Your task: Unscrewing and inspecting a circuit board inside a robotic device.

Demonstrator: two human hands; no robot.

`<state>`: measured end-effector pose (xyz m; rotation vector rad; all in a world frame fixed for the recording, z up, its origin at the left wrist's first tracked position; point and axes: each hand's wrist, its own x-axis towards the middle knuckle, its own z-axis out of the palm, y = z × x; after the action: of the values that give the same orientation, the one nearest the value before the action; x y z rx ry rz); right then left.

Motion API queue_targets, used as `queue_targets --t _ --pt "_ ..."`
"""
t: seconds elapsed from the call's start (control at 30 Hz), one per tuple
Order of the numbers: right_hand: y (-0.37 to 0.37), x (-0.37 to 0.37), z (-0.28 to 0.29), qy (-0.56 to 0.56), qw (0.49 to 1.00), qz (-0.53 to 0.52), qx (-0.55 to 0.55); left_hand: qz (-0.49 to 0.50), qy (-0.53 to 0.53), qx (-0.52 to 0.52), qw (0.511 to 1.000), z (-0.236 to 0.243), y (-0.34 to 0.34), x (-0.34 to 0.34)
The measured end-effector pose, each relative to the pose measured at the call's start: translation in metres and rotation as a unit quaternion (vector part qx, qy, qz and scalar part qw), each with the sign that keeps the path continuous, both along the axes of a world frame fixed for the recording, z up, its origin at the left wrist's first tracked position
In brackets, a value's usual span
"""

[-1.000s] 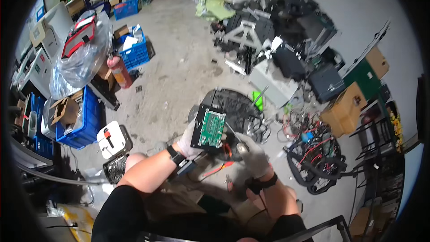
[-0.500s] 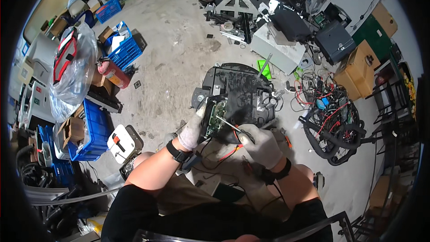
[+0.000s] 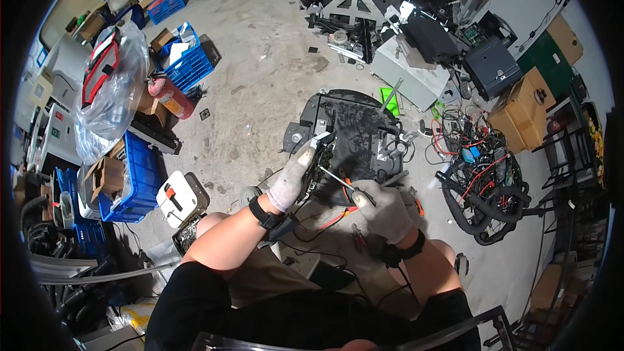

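Left hand, gloved, forearm reaching forward, fingers closed on the near edge of a round black device housing lying on the concrete floor. Right hand, gloved, wrist bent inward, grips a screwdriver angled toward the housing. Tangled cables lie right.

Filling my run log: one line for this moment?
left hand: steadies black round device | right hand: holds screwdriver

I see the round machine base on the floor ahead, cable tangle to its right, crates left, scrap machines behind.
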<state>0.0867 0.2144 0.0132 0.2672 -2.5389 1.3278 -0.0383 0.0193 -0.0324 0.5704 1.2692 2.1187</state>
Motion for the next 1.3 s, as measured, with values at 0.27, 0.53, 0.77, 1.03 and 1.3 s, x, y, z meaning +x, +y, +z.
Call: queue_targets --t 0.27,0.53,0.77,1.03,1.3 --pt "0.013 -0.002 0.026 -0.472 0.73 0.074 -0.488 0.083 0.279 -0.192 0.937 0.009 -0.009 0.002" --pt "0.017 0.007 0.012 -0.3 0.921 0.068 -0.237 0.057 0.327 -0.223 0.916 0.028 -0.004 0.011" --pt "0.018 0.013 -0.019 -0.062 0.997 0.027 0.022 0.012 0.278 -0.201 0.939 0.003 -0.001 0.011" --pt "0.015 0.016 -0.001 -0.208 0.891 -0.052 -0.399 -0.007 -0.071 -0.052 0.996 -0.008 0.006 0.022" --pt "0.009 0.014 0.014 0.002 0.984 -0.136 -0.113 0.029 0.056 -0.124 0.99 -0.016 0.006 0.021"
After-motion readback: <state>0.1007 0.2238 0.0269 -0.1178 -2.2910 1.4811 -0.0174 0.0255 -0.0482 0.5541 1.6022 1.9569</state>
